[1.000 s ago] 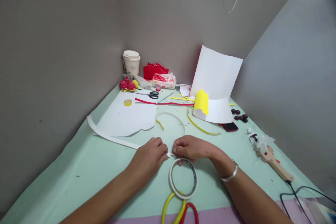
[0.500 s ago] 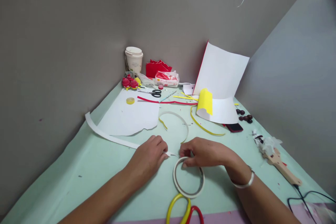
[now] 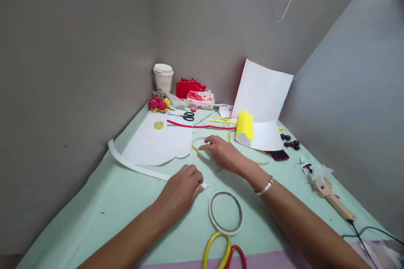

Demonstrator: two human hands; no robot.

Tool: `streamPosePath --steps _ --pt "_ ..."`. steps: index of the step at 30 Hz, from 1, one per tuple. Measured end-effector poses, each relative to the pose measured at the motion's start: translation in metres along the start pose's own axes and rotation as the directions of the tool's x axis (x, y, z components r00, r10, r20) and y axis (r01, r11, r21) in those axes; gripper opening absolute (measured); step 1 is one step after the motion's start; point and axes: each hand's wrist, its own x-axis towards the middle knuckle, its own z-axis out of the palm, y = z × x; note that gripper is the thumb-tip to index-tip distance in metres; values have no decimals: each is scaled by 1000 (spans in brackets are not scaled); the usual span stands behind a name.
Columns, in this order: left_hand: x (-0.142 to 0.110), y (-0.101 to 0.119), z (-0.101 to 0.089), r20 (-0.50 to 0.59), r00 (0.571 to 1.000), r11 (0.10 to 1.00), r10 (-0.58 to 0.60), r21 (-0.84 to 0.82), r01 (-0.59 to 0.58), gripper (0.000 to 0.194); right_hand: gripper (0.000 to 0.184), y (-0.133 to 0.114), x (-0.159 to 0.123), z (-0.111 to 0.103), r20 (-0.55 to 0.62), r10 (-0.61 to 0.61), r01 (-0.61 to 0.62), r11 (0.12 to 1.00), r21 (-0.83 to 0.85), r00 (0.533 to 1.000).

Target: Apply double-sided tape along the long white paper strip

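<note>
My left hand is closed on the end of a long white paper strip, which curves away to the left across the table. A small pointed tip of it shows past my fingertips. My right hand is stretched forward with thumb and fingers apart, over a curled paper strip, yellow on one side and white on the other. Whether the fingertips touch that strip I cannot tell. A roll of white tape lies flat between my forearms. Below it are scissors with yellow and red handles, their blades out of view.
Behind lie a white sheet, black scissors, a small yellow tape roll and a red strip. A folded card stands at the back right. A corded glue gun lies right, near a phone.
My right hand has left the white tape roll and moved forward and left to the curled yellow strip, its fingers spreading. My left hand stays on the white strip. The view has tilted slightly.
</note>
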Motion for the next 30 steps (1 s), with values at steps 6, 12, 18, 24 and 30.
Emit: streamPosePath --steps 6,12,18,24,30 --pt "-3 2 0 3 1000 1000 2 26 -3 3 23 8 28 10 19 -184 185 976 -111 983" --pt "-1 1 0 -4 1000 999 12 35 -12 4 16 8 39 6 95 -335 348 911 -222 938" --pt "-2 0 2 -30 999 999 28 20 -27 5 4 6 50 -4 223 -277 293 955 -42 935" --pt "-3 -2 4 -24 999 1000 27 12 -27 4 12 26 21 -40 317 -67 6 982 190 946" --pt "-3 -3 7 -44 998 999 34 11 -34 5 21 68 -44 -74 355 120 -365 497 787 927"
